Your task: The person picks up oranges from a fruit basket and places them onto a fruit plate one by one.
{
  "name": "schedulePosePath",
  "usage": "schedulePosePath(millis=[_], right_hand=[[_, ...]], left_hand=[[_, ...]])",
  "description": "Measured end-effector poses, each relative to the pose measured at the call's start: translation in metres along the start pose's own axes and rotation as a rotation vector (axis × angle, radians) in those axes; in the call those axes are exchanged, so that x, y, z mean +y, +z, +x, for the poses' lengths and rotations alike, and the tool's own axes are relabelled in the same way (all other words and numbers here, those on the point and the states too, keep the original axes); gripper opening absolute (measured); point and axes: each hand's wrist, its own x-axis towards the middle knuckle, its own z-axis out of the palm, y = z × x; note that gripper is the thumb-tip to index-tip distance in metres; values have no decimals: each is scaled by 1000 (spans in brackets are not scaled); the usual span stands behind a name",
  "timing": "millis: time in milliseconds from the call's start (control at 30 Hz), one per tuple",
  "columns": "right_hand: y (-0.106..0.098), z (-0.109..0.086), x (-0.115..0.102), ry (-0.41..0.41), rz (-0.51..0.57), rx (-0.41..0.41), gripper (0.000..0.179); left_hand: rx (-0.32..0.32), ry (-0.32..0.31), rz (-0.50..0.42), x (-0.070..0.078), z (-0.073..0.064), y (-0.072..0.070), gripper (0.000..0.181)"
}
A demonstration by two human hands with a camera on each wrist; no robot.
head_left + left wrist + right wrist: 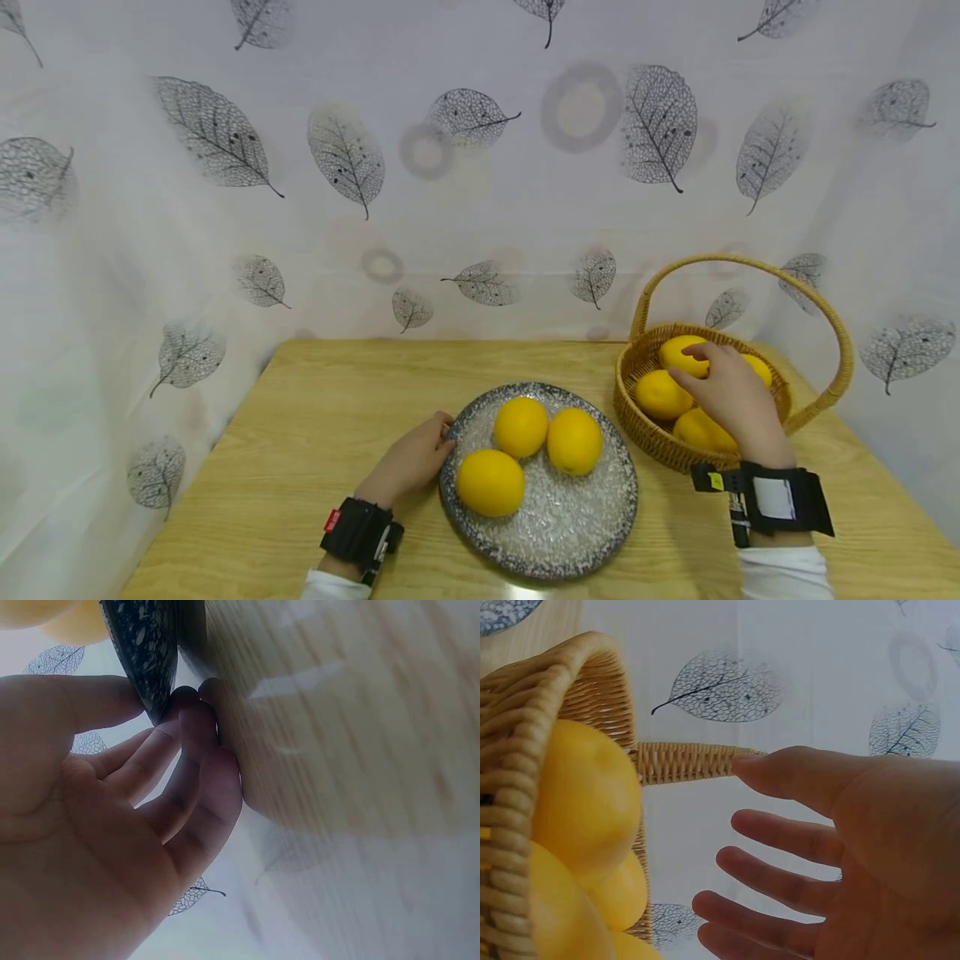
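Note:
My left hand holds the left rim of a speckled grey plate. In the left wrist view the thumb lies on one side of the plate's dark edge and the fingertips on its underside, close to the tabletop. Three yellow lemons rest on the plate. Over a wicker basket hovers my right hand, its fingers spread and nothing between them. Several lemons fill the basket, partly hidden by the hand in the head view.
The basket's tall arched handle rises above it at the right of the wooden table. A pale curtain with leaf prints hangs behind the table's back edge and along both sides.

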Motion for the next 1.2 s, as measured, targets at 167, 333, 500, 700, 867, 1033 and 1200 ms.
schedulePosePath(millis=[167,333,500,700,867,1033,1200], right_hand=[[8,3,8,32,-19,-9,62],[16,7,17,50,-18,-18,62],[20,9,26,75,10,-47,66],[19,11,35,131,-6,-77,73],[18,10,41,166,-21,-100,75],[18,10,45,175,-10,-153,80],[17,11,44,180,6,-188,86]], left_hand=[[0,-3,0,1,0,0,33],[4,1,9,2,-1,0,33],[13,22,17,4,-1,-2,32],[12,6,21,4,-1,-2,33],[11,-8,11,4,-1,-2,33],[10,-8,7,4,-2,-1,32],[10,-8,11,4,0,-1,32]])
